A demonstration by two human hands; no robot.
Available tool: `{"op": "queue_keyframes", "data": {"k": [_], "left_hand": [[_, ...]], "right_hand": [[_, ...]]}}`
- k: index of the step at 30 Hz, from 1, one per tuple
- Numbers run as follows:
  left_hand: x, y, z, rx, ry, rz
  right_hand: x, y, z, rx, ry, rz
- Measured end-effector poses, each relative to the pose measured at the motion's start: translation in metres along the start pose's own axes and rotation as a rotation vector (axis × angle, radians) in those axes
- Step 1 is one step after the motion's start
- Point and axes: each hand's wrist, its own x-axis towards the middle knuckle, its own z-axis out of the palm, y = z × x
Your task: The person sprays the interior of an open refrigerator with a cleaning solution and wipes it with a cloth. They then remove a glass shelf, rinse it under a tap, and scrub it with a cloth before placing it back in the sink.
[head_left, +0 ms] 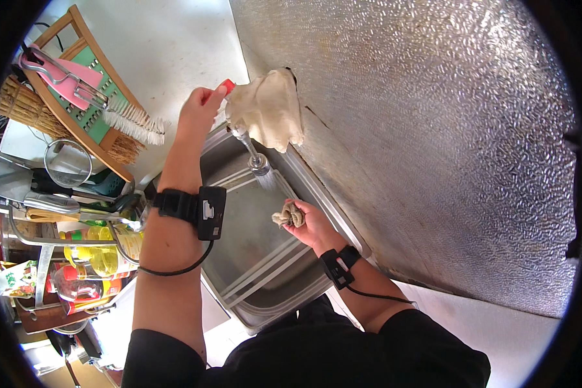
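Observation:
My left hand (204, 107) is raised beyond the sink's left far corner, its fingers closed on a small red thing (228, 87), perhaps the tap's handle. Beside it a crumpled off-white cloth (267, 110) covers the tap's upper part. From under the cloth the chrome faucet head (259, 164) sprays water down into the stainless steel sink (271, 315). My right hand (310, 225) is over the sink's right side and holds a bunched, wet-looking brownish cloth (291, 215) below and right of the spray. A translucent panel with white bars (252, 266) lies in the sink.
At the left stand a wooden-framed green grater (94, 121), a white bottle brush (136, 121), a straw whisk (34, 104), a small strainer (68, 163) and a metal rack (43, 240) near several bottles. A textured foil-like wall covering (441, 145) rises along the sink's right side.

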Motion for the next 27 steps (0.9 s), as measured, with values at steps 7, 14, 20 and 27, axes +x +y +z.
{"op": "queue_keyframes", "data": {"k": [7, 14, 20, 27], "left_hand": [[-0.043, -0.117, 0.059, -0.190, -0.330, 0.212], [-0.063, -0.147, 0.097, -0.149, -0.277, -0.008], [-0.061, -0.134, 0.037, 0.301, -0.214, 0.298], [-0.056, -0.093, -0.010, 0.579, -0.521, 0.207]], "right_hand": [[0.000, -0.005, -0.020, 0.021, 0.032, -0.010], [-0.001, -0.002, -0.036, -0.029, 0.076, 0.004], [0.004, 0.009, -0.033, -0.008, 0.026, 0.014], [0.008, 0.017, -0.021, -0.015, 0.032, 0.033]]}}
